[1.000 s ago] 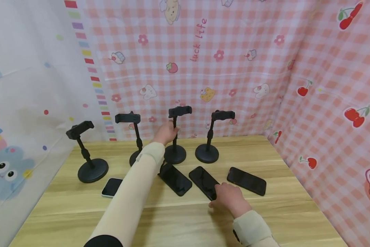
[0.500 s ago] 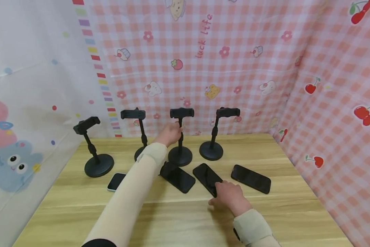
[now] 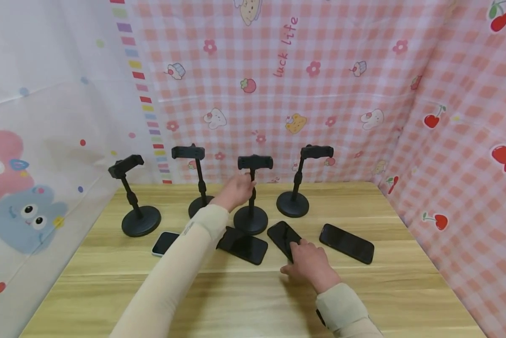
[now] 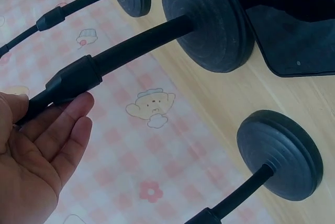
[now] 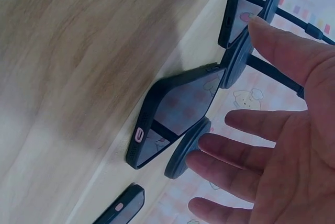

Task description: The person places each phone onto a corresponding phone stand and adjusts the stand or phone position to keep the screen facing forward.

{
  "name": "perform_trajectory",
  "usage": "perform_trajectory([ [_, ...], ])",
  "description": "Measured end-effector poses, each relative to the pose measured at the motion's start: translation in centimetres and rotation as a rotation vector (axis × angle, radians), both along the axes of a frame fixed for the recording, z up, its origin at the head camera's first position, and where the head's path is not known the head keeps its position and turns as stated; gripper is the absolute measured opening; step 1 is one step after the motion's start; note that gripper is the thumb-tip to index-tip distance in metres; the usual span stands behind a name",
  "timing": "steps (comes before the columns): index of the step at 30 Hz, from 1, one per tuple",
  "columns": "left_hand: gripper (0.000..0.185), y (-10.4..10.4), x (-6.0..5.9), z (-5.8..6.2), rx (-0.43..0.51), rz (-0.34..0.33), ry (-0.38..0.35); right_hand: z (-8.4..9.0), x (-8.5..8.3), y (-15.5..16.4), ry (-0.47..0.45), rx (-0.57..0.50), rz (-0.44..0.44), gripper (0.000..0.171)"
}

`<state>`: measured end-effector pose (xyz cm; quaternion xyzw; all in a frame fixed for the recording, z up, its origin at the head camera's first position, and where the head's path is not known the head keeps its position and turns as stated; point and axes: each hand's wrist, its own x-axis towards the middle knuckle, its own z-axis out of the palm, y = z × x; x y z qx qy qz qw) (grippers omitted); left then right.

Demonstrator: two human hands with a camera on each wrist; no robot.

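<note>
Count on the wooden table [image 3: 253, 300]: four black phone stands, four phones.

Stands, left to right: first stand [image 3: 140, 220], second stand [image 3: 200, 203], third stand [image 3: 251, 218], fourth stand [image 3: 293, 203]. All upright on round bases, each with a clamp head on top.

Phones, left to right: light-edged phone [image 3: 165, 243], partly behind the left sleeve; second phone [image 3: 243, 245], lying against the base of the third stand; third phone [image 3: 283, 235]; fourth phone [image 3: 347, 243], well apart to the right.

Left hand [image 3: 236, 191]: at the pole of the third stand, below the clamp. In the left wrist view the fingers [image 4: 63, 124] are only loosely bent, the pole lying across the fingertips; grip not closed round it.

Right hand [image 3: 309, 264]: palm down over the near end of the third phone, fingers spread and relaxed in the right wrist view. Whether the fingertips touch the phone cannot be told.
</note>
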<state>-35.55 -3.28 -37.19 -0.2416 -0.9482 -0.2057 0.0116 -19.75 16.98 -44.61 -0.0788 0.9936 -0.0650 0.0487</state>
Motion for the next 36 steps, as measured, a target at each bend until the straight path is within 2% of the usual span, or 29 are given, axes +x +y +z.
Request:
perform_trajectory([
  [6, 0.026, -0.2, 0.6, -0.2, 0.035, 0.005, -0.015, 0.0, -0.1, -0.3, -0.015, 0.005, -0.007, 0.067],
  [19, 0.025, -0.8, 0.7, -0.6, 0.074, 0.030, -0.022, -0.1, -0.3, -0.6, -0.034, -0.002, -0.018, 0.067],
  [26, 0.031, -1.5, 1.2, -0.8, 0.047, 0.014, -0.017, -0.1, -0.3, -0.7, -0.028, -0.003, -0.007, 0.067],
  [33, 0.043, -1.9, 2.0, -0.8, 0.030, -0.002, -0.052, -0.2, -0.3, -0.9, -0.027, -0.006, 0.003, 0.066],
  [36, 0.044, -2.0, 2.3, -0.7, 0.024, -0.006, -0.037, -0.2, -0.3, -1.1, -0.020, -0.012, 0.011, 0.066],
])
